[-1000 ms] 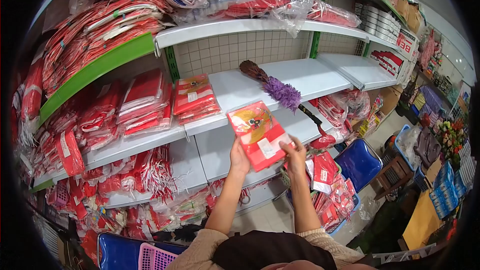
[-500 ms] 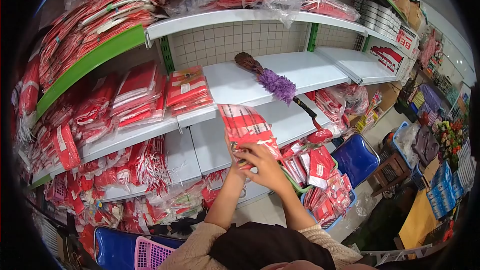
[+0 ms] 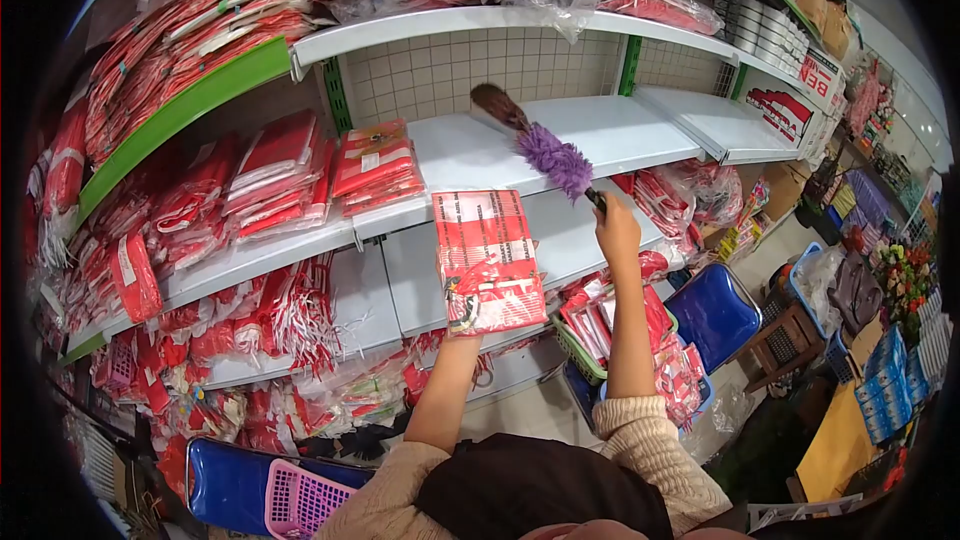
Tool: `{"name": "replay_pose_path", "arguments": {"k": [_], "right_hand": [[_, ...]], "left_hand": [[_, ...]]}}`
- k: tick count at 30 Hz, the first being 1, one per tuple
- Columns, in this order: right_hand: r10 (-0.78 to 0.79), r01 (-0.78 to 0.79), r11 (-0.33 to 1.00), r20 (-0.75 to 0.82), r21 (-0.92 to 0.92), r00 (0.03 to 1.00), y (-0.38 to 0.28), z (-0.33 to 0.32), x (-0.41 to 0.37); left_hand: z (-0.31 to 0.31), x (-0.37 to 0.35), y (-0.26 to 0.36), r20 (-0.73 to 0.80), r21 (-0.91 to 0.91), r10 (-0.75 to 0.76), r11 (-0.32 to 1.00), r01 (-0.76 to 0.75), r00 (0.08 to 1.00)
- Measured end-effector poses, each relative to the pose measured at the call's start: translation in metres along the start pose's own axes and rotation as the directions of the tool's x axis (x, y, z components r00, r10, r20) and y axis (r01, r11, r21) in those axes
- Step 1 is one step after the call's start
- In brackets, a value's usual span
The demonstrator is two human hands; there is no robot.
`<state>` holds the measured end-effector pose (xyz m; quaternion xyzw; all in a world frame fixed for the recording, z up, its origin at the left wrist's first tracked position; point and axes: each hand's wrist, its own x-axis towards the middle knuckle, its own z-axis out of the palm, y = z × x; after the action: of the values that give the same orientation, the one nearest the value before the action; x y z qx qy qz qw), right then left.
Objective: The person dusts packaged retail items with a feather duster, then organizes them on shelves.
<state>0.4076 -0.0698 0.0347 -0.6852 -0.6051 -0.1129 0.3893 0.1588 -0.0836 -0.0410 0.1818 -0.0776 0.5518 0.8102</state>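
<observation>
My left hand [image 3: 459, 344] is under a flat red and white packet [image 3: 490, 260] in clear plastic, printed with dark lettering. The packet hides most of the fingers, but it rests in their grip in front of the shelves. My right hand [image 3: 618, 228] is closed around the black handle of a feather duster [image 3: 556, 160]. Purple fluff covers the duster's middle, and brown feathers form its far tip. The duster lies across the white middle shelf [image 3: 640, 135], its handle reaching past the front edge.
Left of the duster are stacks of red plastic-wrapped packets [image 3: 378, 168]. More bundles [image 3: 200, 25] fill the upper shelf. Below right stand a green basket [image 3: 580, 348] and a blue stool [image 3: 712, 312]. A pink basket [image 3: 300, 500] is at lower left.
My right hand has left the packet and moved right onto the duster's handle. The packet now faces me more fully in my left hand.
</observation>
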Motion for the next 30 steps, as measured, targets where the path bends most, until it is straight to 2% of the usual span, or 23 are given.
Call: {"name": "replay_pose_path", "arguments": {"k": [3,5,7,8,10,11,13,16,19,20,23,24,27,28,30], "right_hand": [[0.071,-0.06,0.981,-0.055,0.184,0.996,0.016,0.016,-0.044],[0.181,-0.188,0.957,0.05,0.221,0.982,0.025,0.03,-0.082],[0.192,-0.15,0.904,-0.067,0.4,0.979,0.041,0.054,-0.123],[0.317,-0.29,0.795,0.043,0.533,0.948,0.044,0.054,-0.134],[0.486,-0.541,0.468,0.308,0.699,0.818,0.051,0.055,-0.152],[0.488,-0.507,0.4,0.291,0.763,0.823,0.07,0.069,-0.157],[0.378,-0.351,0.746,0.074,0.566,0.923,0.082,0.054,-0.158],[0.325,-0.22,0.788,-0.086,0.575,0.942,0.073,0.039,-0.162],[0.035,-0.058,0.963,0.092,0.263,0.995,0.06,-0.005,-0.168],[-0.184,0.18,0.971,0.011,0.159,0.983,0.069,-0.004,-0.171],[-0.332,0.33,0.943,0.045,0.051,0.942,0.093,0.002,-0.174],[0.026,-0.027,1.0,0.147,0.002,0.989,0.092,0.006,-0.175],[0.225,-0.232,0.97,0.092,0.076,0.97,0.096,0.001,-0.175],[0.198,-0.206,0.973,0.085,0.105,0.977,0.108,0.005,-0.179],[-0.076,0.064,0.99,0.093,0.123,0.993,0.116,-0.007,-0.183]], "left_hand": [[-0.004,-0.001,0.001,0.0,-0.007,0.013,1.0,-0.013,1.0],[-0.005,-0.001,0.001,0.007,-0.011,0.021,1.0,-0.02,1.0],[-0.005,-0.001,0.003,0.009,-0.009,0.03,1.0,-0.03,1.0],[-0.004,-0.002,0.003,0.008,-0.005,0.033,0.999,-0.033,0.999],[-0.005,-0.002,0.004,0.006,-0.003,0.036,0.999,-0.036,0.999],[-0.006,0.0,0.003,0.004,0.0,0.037,0.999,-0.037,0.999],[-0.005,0.003,0.002,0.004,-0.001,0.034,0.999,-0.034,0.999],[-0.005,0.006,0.002,0.003,0.001,0.031,1.0,-0.031,1.0],[-0.002,0.01,0.0,0.002,0.004,0.028,1.0,-0.028,1.0],[-0.001,0.011,0.0,0.002,0.008,0.023,1.0,-0.023,1.0],[0.002,0.012,-0.001,0.004,0.017,0.026,1.0,-0.026,1.0],[0.003,0.013,0.0,0.005,0.02,0.026,0.999,-0.027,1.0],[0.003,0.013,-0.001,0.004,0.02,0.026,0.999,-0.026,1.0],[0.004,0.014,-0.002,0.004,0.022,0.028,0.999,-0.028,1.0],[0.004,0.013,-0.002,0.002,0.021,0.023,1.0,-0.023,1.0]]}}
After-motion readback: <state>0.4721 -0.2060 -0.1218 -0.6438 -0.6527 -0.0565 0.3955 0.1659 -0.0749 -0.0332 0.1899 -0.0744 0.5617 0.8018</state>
